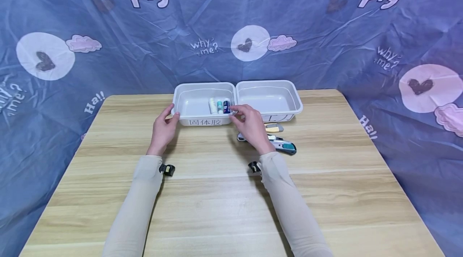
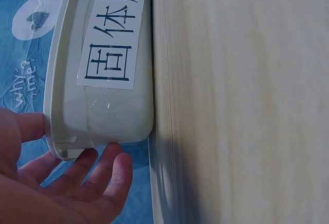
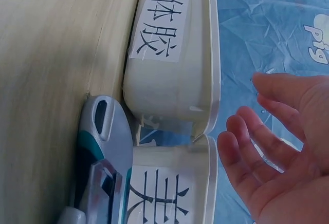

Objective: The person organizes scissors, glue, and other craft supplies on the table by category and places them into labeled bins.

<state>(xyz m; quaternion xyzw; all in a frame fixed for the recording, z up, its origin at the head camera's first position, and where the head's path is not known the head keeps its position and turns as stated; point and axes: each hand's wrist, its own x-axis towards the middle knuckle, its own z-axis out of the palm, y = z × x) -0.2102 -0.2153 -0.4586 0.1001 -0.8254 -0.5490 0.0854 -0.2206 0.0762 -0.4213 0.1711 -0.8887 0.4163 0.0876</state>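
My left hand [image 1: 164, 130] holds the left end of a pale plastic bin [image 1: 186, 120], with its thumb at the rim and its fingers against the end wall, as the left wrist view shows. Inside lie a white glue stick [image 1: 213, 106], a teal-and-white one [image 1: 220, 107] and a dark blue one [image 1: 226, 106]. Over this bin's right front corner, my right hand [image 1: 250, 125] has its thumb and fingertips apart. In the right wrist view that hand [image 3: 280, 147] is beside the rims, its fingers loosely bent; whether anything clear lies between them is hard to see.
A second pale bin [image 1: 267, 84] adjoins on the right. In front of it lie a yellow utility knife [image 1: 275, 127] and a silver-and-teal one [image 1: 285, 145], partly behind my right hand. A blue printed cloth [image 1: 224, 16] hangs behind the wooden table [image 1: 209, 209].
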